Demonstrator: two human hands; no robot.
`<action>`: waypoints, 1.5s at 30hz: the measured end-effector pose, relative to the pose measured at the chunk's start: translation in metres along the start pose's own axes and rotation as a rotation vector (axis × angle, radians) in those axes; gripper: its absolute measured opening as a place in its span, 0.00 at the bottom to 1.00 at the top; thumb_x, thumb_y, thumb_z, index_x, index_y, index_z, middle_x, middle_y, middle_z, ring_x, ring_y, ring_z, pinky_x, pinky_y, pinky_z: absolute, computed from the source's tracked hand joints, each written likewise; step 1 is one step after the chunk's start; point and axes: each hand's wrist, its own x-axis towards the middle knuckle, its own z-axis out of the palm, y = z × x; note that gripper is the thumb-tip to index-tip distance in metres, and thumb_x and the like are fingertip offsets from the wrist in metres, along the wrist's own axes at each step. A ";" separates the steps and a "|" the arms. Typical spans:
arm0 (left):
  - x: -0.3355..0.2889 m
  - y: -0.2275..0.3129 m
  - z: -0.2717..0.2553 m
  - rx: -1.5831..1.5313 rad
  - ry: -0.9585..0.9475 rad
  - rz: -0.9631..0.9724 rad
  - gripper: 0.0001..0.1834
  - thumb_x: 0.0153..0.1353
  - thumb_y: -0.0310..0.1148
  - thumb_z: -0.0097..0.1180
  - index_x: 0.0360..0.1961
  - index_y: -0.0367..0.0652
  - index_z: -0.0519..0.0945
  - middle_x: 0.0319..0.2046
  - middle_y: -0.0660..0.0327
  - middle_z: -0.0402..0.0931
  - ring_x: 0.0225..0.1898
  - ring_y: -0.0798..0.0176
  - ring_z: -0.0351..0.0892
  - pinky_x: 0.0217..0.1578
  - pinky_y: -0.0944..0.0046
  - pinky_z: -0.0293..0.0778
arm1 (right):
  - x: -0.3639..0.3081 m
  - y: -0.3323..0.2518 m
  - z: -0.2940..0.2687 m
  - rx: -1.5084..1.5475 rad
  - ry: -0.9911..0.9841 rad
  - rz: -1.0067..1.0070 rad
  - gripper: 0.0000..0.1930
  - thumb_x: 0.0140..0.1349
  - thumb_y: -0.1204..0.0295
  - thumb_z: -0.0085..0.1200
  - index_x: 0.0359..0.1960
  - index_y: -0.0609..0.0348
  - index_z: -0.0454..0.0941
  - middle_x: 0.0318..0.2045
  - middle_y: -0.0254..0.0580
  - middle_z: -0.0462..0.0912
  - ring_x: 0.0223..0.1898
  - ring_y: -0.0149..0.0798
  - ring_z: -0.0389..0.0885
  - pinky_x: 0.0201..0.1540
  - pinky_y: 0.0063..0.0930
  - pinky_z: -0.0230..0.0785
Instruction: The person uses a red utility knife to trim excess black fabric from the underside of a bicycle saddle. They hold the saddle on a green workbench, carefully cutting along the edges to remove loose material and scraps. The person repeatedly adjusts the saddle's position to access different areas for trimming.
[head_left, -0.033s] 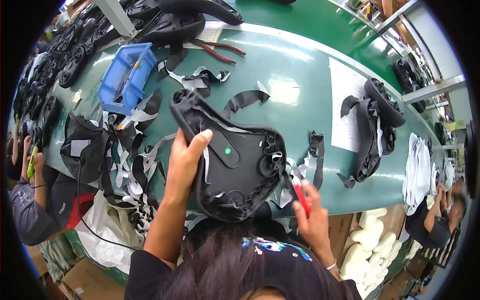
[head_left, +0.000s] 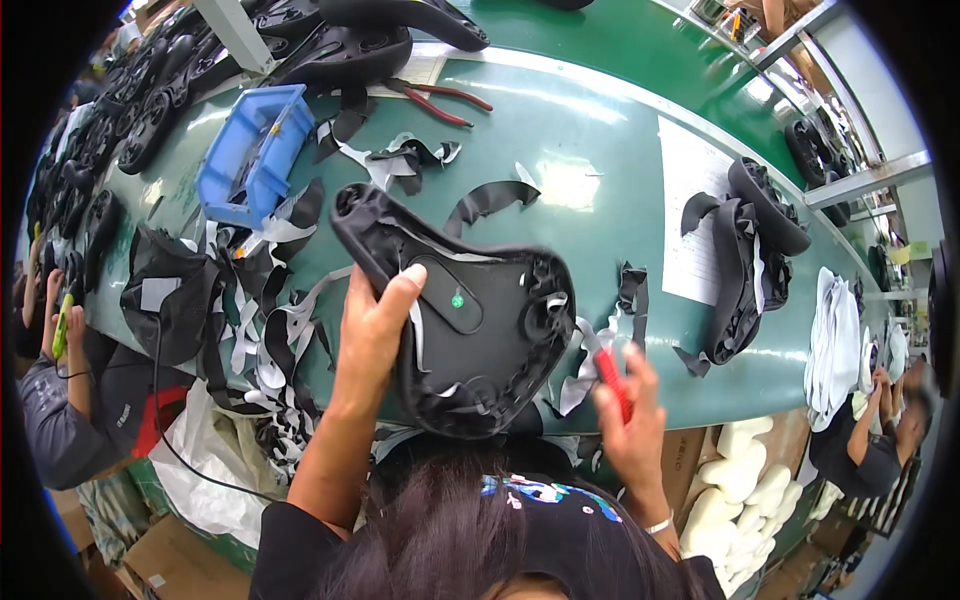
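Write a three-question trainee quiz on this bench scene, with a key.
1. True or false: the left grip holds the black moulded part at its rim.
2. Multiple choice: what is in the right grip?
A) a paper sheet
B) a red-handled tool
C) a white cloth
3. Fill in: the open bin on the green table is ____ in colour.

Key: 1. True; 2. B; 3. blue

A black shell (head_left: 435,350), hollow side facing the camera, points its narrow end to eleven o'clock. Just beside it, at four o'clock, a red-handled tool (head_left: 612,384) slants toward eleven.
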 end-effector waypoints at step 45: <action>0.073 0.020 0.095 0.972 -0.299 1.195 0.10 0.46 0.26 0.61 0.31 0.39 0.76 0.26 0.58 0.76 0.29 0.58 0.74 0.28 0.62 0.69 | 0.081 -0.027 -0.015 -0.842 0.004 -0.189 0.25 0.63 0.69 0.49 0.63 0.46 0.65 0.20 0.46 0.78 0.18 0.51 0.76 0.20 0.42 0.62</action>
